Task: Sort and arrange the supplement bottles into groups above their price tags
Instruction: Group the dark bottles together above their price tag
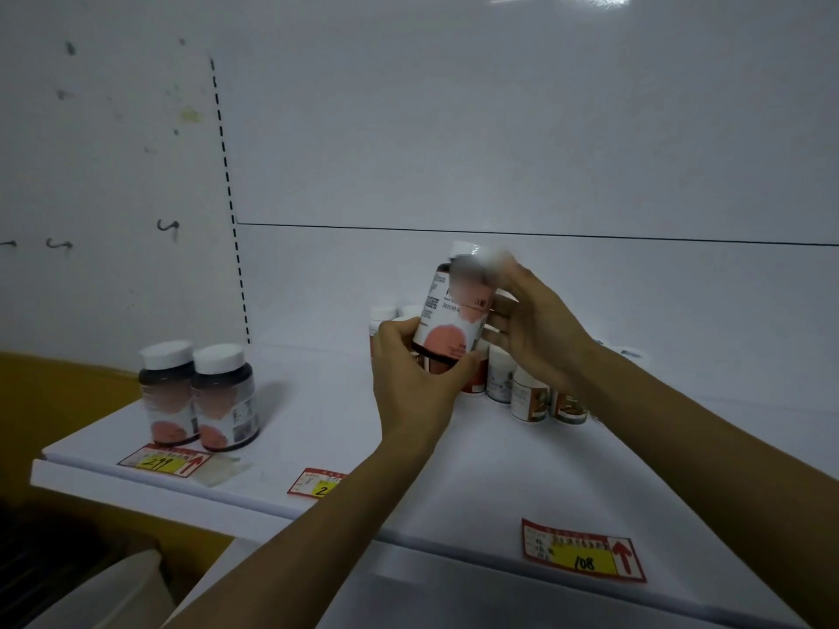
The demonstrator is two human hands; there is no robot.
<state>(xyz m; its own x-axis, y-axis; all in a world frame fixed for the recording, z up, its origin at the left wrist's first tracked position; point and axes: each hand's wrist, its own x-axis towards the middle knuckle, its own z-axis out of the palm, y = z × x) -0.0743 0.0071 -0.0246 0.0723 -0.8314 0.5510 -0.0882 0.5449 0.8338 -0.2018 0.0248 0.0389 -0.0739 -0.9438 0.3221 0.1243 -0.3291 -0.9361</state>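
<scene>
A dark supplement bottle (454, 311) with a white cap and a pink-and-white label is held up above the white shelf (318, 401). My left hand (417, 370) grips its lower end. My right hand (531, 329) holds its upper side near the cap. Two matching dark bottles (199, 394) stand side by side at the shelf's left, just behind the price tag marked 299 (165, 460). A cluster of smaller white bottles (526, 392) stands behind my hands, partly hidden. A middle price tag (315, 482) is half covered by my left forearm. A tag marked 108 (583, 556) lies at the front right.
A white back wall rises behind the shelf, with a slotted upright strip (229, 197) at the left. Beyond the shelf's left end are a yellow surface (54, 401) and a pale object (104, 592) lower down. A scrap of clear tape (222, 469) lies beside the 299 tag.
</scene>
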